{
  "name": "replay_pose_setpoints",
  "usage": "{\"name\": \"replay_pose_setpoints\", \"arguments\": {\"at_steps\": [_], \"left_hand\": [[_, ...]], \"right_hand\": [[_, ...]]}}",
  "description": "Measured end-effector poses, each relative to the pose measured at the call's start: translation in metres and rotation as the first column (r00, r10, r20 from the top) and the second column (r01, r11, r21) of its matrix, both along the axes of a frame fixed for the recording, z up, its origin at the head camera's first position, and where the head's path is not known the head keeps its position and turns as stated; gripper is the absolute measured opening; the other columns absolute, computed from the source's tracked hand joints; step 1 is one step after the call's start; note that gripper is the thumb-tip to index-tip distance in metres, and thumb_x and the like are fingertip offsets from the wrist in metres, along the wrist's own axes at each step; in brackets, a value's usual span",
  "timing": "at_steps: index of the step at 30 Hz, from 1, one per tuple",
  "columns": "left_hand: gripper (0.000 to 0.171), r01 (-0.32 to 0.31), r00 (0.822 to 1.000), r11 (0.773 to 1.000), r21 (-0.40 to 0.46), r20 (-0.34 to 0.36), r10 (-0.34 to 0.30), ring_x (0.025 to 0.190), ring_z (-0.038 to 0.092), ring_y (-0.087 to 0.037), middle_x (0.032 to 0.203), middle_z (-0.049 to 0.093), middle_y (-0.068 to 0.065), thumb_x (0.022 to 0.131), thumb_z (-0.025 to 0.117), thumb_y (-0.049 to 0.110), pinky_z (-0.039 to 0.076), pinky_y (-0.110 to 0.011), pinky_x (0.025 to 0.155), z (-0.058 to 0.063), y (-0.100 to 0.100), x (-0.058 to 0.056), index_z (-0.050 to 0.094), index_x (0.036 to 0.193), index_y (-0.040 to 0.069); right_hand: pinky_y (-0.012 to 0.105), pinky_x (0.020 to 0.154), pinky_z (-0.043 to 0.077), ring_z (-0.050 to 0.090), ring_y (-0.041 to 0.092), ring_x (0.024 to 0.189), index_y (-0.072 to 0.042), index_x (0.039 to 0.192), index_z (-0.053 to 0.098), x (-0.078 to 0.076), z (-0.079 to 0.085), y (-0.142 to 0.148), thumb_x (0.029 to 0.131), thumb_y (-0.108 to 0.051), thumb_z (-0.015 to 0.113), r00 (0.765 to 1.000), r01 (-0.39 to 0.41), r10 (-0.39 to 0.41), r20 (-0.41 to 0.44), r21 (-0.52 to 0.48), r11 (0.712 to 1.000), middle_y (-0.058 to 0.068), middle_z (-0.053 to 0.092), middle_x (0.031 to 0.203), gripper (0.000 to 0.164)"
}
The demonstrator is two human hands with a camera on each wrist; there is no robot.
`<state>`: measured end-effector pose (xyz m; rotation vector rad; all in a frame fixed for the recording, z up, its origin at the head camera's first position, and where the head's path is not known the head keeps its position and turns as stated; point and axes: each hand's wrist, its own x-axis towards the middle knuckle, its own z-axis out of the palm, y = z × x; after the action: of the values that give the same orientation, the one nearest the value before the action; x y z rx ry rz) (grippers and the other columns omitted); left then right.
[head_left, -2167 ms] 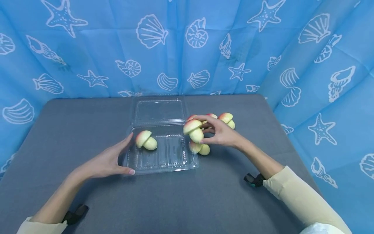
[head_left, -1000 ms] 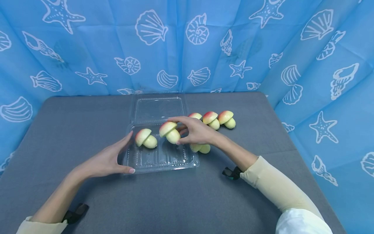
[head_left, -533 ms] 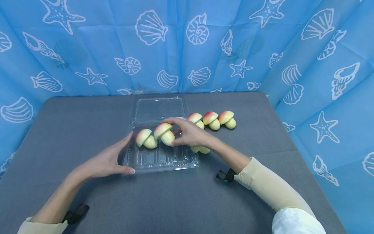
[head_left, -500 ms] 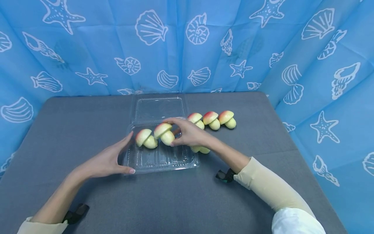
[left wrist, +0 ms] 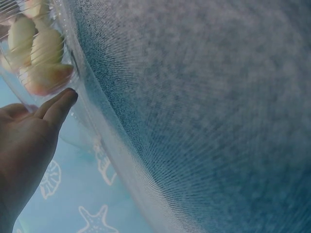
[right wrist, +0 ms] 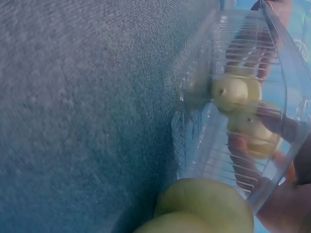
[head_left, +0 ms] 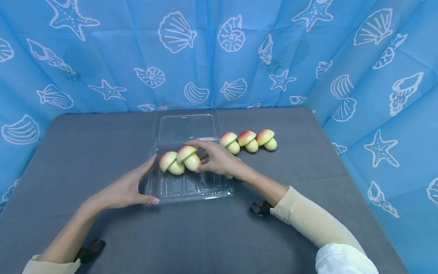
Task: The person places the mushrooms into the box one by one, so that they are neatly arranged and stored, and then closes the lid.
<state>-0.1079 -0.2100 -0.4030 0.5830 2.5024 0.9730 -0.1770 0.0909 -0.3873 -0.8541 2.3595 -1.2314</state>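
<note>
A mushroom [head_left: 192, 162] with a pale yellow stem and a red-tinted cap is pinched between the thumb and fingers of my right hand [head_left: 220, 160]. It sits inside the clear plastic container [head_left: 191, 198], its cap against another mushroom [head_left: 167, 161] lying at the container's left end. My left hand [head_left: 124, 189] flanks that end with thumb and fingers spread, the thumb at the front corner; in the left wrist view its straight fingers [left wrist: 60, 104] reach the container's wall. The right wrist view shows both mushrooms through the ribbed wall, the held one [right wrist: 257, 133] among my right fingers.
The container's clear lid [head_left: 188, 127] lies folded back behind it. Three mushrooms [head_left: 248, 140] stand in a row to the right. One more mushroom [right wrist: 204, 201] lies right beside the container, mostly hidden under my right wrist in the head view. A blue curtain [head_left: 205, 57] hangs behind the table.
My right hand has carried its mushroom leftward from beyond the container's right edge, down beside the mushroom inside. The row on the right has come into fuller view. My left hand has stayed put.
</note>
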Motion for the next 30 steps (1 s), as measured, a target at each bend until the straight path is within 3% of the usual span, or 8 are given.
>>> {"name": "replay_pose_setpoints", "arguments": {"at_steps": [6, 13, 20, 30], "left_hand": [[0.128, 0.003, 1.000, 1.000, 0.009, -0.013, -0.003, 0.147, 0.014, -0.046, 0.164, 0.007, -0.021, 0.073, 0.086, 0.049, 0.021, -0.066, 0.113, -0.0004, -0.0002, 0.0007, 0.001, 0.161, 0.013], [0.127, 0.010, 0.999, 1.000, 0.024, -0.032, -0.009, 0.147, 0.014, -0.046, 0.164, 0.007, -0.021, 0.073, 0.087, 0.046, 0.020, -0.066, 0.113, -0.0015, -0.0005, 0.0013, 0.002, 0.161, 0.013], [0.128, 0.015, 1.000, 1.000, 0.026, -0.026, -0.014, 0.147, 0.013, -0.045, 0.165, 0.006, -0.020, 0.073, 0.086, 0.048, 0.020, -0.065, 0.114, -0.0012, 0.0000, 0.0010, 0.001, 0.161, 0.013], [0.129, 0.010, 1.000, 0.999, 0.033, 0.007, -0.010, 0.148, 0.012, -0.046, 0.165, 0.004, -0.019, 0.073, 0.084, 0.053, 0.020, -0.067, 0.112, -0.0018, 0.0005, 0.0003, -0.001, 0.161, 0.015]], "right_hand": [[0.024, 0.084, 0.056, 0.068, 0.026, 0.107, -0.014, 0.151, 0.044, 0.0032, 0.0011, -0.0004, 0.082, -0.001, 0.080, 1.000, 0.026, -0.025, -0.017, 0.046, 0.999, 0.011, 0.050, 0.146, 0.080], [0.020, 0.071, 0.056, 0.071, 0.021, 0.100, -0.017, 0.151, 0.044, 0.0036, -0.0020, -0.0010, 0.080, -0.006, 0.083, 0.996, 0.060, -0.051, -0.068, 0.128, 0.990, 0.012, 0.056, 0.141, 0.082], [0.021, 0.063, 0.055, 0.071, 0.016, 0.097, -0.022, 0.152, 0.043, 0.0069, -0.0016, -0.0032, 0.084, -0.012, 0.081, 0.996, 0.054, -0.036, -0.081, 0.236, 0.970, 0.008, 0.058, 0.140, 0.078], [0.022, 0.060, 0.053, 0.067, 0.007, 0.080, -0.022, 0.151, 0.043, 0.0085, -0.0053, -0.0071, 0.081, -0.016, 0.083, 0.979, 0.075, -0.012, -0.203, 0.308, 0.948, 0.002, 0.072, 0.099, 0.081]]}}
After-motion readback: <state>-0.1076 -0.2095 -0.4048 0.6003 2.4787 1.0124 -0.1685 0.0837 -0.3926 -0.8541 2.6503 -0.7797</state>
